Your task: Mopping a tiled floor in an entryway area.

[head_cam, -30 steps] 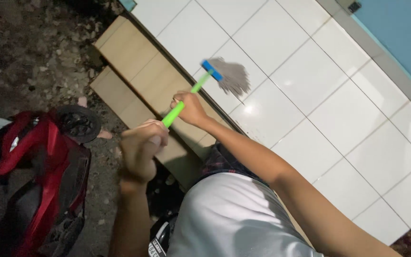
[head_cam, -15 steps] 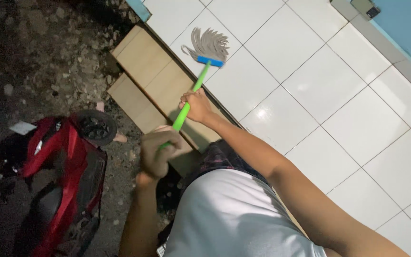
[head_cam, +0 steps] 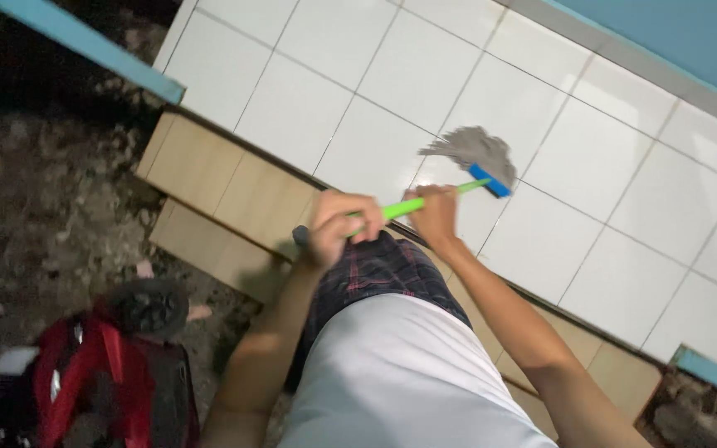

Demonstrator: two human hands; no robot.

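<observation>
On the white tiled floor, a mop is seen with its grey string head spread flat on a tile, blue clamp at the neck, green handle slanting back toward the body. No containers are visible. The handle is gripped by both hands: the right hand is closed around it nearer the head, the left hand is curled shut around the upper end, with a dark end cap showing just past the fist. The mop head lies well ahead of both hands, out to the right. Open tile is left all around the head. The tiled area is bordered by a dark edge strip, then tan steps dropping to gravel ground. A red motorbike is parked on the gravel, lower left, well apart from the mop. A teal wall bounds the tiles at upper right.
</observation>
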